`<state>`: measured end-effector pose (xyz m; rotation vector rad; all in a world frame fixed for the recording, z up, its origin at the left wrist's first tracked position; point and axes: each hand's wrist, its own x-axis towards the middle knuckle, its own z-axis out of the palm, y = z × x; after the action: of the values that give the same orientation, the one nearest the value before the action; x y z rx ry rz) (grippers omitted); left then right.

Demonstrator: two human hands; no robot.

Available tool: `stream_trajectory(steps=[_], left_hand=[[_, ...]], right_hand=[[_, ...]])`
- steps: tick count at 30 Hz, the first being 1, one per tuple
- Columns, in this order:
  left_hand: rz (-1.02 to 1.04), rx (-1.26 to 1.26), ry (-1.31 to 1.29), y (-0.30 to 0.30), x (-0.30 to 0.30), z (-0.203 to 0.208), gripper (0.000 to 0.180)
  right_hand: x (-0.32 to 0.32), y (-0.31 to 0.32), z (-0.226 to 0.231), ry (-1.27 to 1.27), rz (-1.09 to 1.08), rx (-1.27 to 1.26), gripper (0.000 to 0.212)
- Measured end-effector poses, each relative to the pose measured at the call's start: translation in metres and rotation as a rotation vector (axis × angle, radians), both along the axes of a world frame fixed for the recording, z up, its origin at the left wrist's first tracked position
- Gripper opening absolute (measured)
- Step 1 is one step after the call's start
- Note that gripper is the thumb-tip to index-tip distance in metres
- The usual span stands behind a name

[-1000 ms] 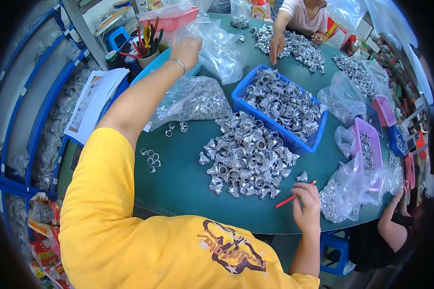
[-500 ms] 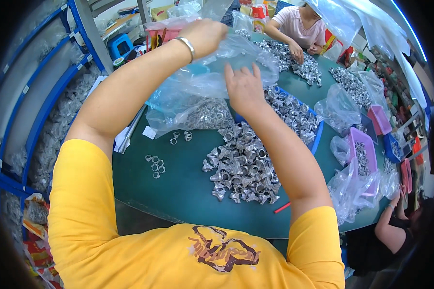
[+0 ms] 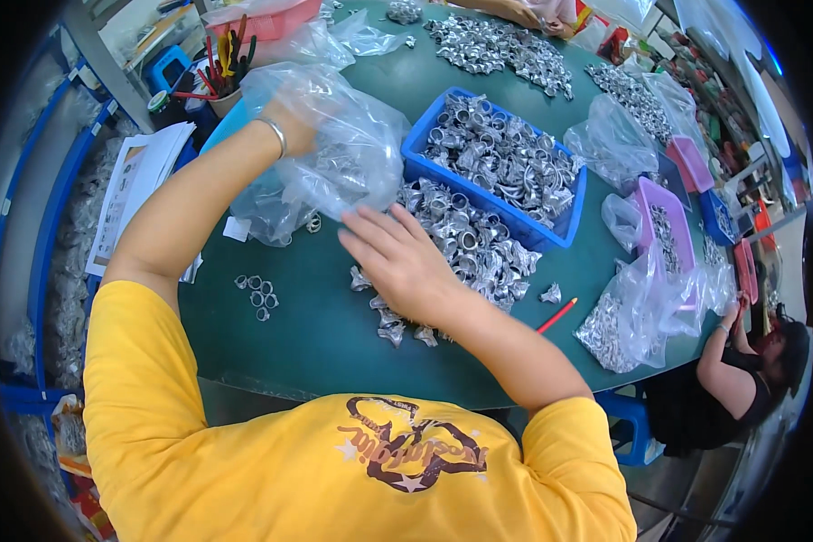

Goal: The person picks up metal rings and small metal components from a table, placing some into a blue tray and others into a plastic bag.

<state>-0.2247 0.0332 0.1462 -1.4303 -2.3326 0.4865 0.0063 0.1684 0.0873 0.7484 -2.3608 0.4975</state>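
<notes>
Green table point(image 3: 334, 357), curved near edge. Red pencil point(image 3: 557, 315), one, lying on the right. Loose rings point(image 3: 257, 294), a small group, flat on the left; white slip of paper point(image 3: 237, 228) beyond them.

Right hand point(image 3: 402, 262), over the left side of a heap of silver metal pieces point(image 3: 474, 244): fingers out straight and close together, nothing seen in its grasp; fingertips at the lower edge of a clear plastic bag point(image 3: 366, 163), contact cannot be told. Single silver piece point(image 3: 551, 294), apart, right of the heap.

The bag: crumpled, left of a blue bin point(image 3: 533, 233), grey pieces showing dimly through it. Left hand point(image 3: 296, 122), metal bangle at the wrist, lies behind the film of the bag; how far it is closed, and on what, cannot be told.

Blue bin: beyond the heap, filled with silver pieces. Purple tray point(image 3: 684, 230), well to the right, with small metal parts. Tool pot point(image 3: 226, 104), holding pliers, far left. Second silver heap point(image 3: 506, 52), far side, before a co-worker's forearms point(image 3: 510, 9).
</notes>
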Motion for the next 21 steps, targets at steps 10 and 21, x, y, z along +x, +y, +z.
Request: stream_trajectory(steps=[10, 21], left_hand=[[-0.176, 0.186, -0.27, -0.038, 0.082, 0.037, 0.026], [-0.648, 0.765, -0.551, -0.012, 0.208, 0.046, 0.02]], right_hand=[[0.178, 0.149, -0.025, -0.356, -0.784, 0.047, 0.03], [0.189, 0.15, -0.025, -0.213, -0.624, 0.259, 0.017]])
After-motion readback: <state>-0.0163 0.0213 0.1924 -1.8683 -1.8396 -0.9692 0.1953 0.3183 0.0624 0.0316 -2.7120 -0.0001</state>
